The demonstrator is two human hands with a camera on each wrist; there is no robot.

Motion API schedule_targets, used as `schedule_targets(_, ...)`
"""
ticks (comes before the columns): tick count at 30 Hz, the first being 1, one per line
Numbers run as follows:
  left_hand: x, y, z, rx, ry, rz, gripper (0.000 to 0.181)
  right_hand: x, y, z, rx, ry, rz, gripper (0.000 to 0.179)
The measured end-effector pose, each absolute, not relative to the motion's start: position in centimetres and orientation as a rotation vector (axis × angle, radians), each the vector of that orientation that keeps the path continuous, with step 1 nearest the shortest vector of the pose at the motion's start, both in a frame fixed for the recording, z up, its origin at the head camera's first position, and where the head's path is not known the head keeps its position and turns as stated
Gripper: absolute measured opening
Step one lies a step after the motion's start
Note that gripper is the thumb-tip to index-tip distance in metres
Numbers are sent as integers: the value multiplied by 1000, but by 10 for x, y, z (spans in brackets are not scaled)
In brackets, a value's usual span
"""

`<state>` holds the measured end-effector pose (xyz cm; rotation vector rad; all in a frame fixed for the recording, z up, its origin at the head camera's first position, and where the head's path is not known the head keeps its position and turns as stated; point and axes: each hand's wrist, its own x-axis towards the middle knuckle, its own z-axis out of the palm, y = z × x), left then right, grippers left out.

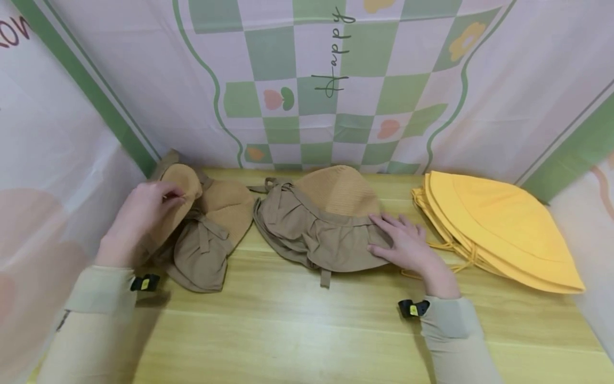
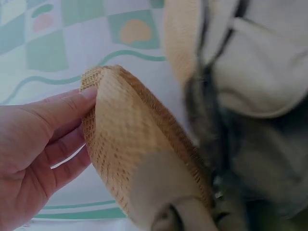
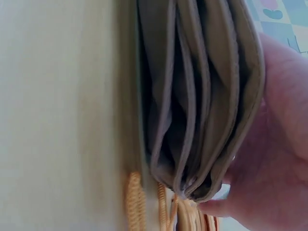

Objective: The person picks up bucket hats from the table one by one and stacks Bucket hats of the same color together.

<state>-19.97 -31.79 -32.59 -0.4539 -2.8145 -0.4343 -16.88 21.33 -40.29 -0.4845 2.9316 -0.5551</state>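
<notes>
My left hand (image 1: 141, 216) pinches the woven crown of a tan straw sun hat (image 1: 184, 178) at the table's left end. In the left wrist view, thumb and fingers lie on either side of the folded crown (image 2: 122, 120). Another straw hat (image 1: 227, 205) with a brown cloth brim lies just right of it, partly covered. Mid-table, several brown-brimmed straw hats lie stacked (image 1: 338, 189). On that stack's right side rests my right hand (image 1: 408, 242), fingers spread over the cloth brim. Its layered brim edges (image 3: 207, 96) show beside the palm in the right wrist view.
A stack of yellow hats (image 1: 503, 229) with yellow cords lies at the right of the wooden table (image 1: 297, 330). A printed cloth (image 1: 321, 53) hangs behind and along both sides.
</notes>
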Motion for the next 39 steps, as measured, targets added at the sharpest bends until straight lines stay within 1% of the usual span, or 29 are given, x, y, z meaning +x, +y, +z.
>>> schedule_targets(6, -200, -307, -304, -531, -2733, -397, 7, -167, 214, -403, -517, 2915, -581, 75)
schedule_targets(12, -200, -296, -294, -551, -2730, -358, 8, -166, 212, -401, -481, 2898, -537, 78)
schedule_targets(16, -197, -298, -289, -494, -2677, -374, 8, -166, 211, -401, -467, 2888, -523, 79)
schedule_targets(20, -191, -306, -277, -384, -2605, -423, 9, -166, 211, -401, -460, 2885, -517, 79)
schedule_targets(25, -182, -313, -258, -240, -2500, -447, 15, -166, 212, -402, -454, 2885, -521, 80)
schedule_targets(29, -175, -308, -245, -165, -2444, -499, 20, -166, 212, -402, -454, 2883, -518, 79)
schedule_targets(34, -169, -296, -239, -139, -2377, -508, 22, -166, 212, -401, -453, 2878, -523, 79)
schedule_targets(39, -170, -283, -242, -189, -2343, -501, 21, -166, 211, -399, -454, 2875, -529, 79)
